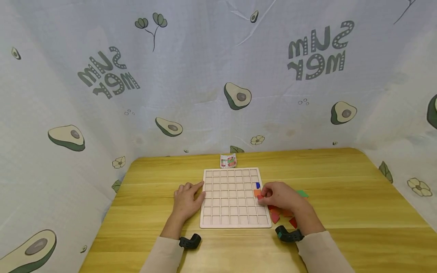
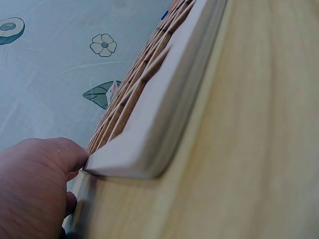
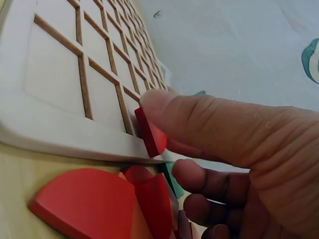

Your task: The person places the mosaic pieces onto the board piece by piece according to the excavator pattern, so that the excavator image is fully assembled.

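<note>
A pale wooden grid board lies flat on the table. At its left edge rests my left hand, the thumb and index finger touching the rim; in the left wrist view its thumb meets the board's corner. My right hand pinches a small red piece between thumb and forefinger, over the board's right edge. That piece is tilted in the right wrist view. Just beyond it, an orange piece and a blue piece sit in cells of the right-hand column.
Several loose red pieces, with orange ones and a green piece, lie right of the board, partly under the right hand. A small printed card stands behind the board. A patterned cloth hangs behind the wooden table.
</note>
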Available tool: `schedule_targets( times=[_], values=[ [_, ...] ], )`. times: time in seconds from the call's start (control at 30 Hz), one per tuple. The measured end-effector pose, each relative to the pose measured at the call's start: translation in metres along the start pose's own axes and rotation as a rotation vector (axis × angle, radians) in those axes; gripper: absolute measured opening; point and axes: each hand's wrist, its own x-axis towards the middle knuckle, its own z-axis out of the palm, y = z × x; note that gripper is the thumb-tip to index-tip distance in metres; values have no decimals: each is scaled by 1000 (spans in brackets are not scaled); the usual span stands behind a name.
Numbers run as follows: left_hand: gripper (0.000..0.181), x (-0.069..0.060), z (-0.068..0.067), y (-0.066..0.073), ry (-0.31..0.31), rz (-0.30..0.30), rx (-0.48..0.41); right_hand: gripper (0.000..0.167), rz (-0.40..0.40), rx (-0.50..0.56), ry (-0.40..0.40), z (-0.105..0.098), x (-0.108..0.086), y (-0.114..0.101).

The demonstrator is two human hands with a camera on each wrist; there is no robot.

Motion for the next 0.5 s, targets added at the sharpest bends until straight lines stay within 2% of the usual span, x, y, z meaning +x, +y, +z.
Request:
schedule_targets(
  times=[0.17,0.5],
  values=[
    [45,1,0,0,-4,-5,-6,18,-16,18,-20,-2,-1,1],
    [44,0,2,-1,7,3,-18,15,-27,21,-62,-1,-3,1]
  ],
)
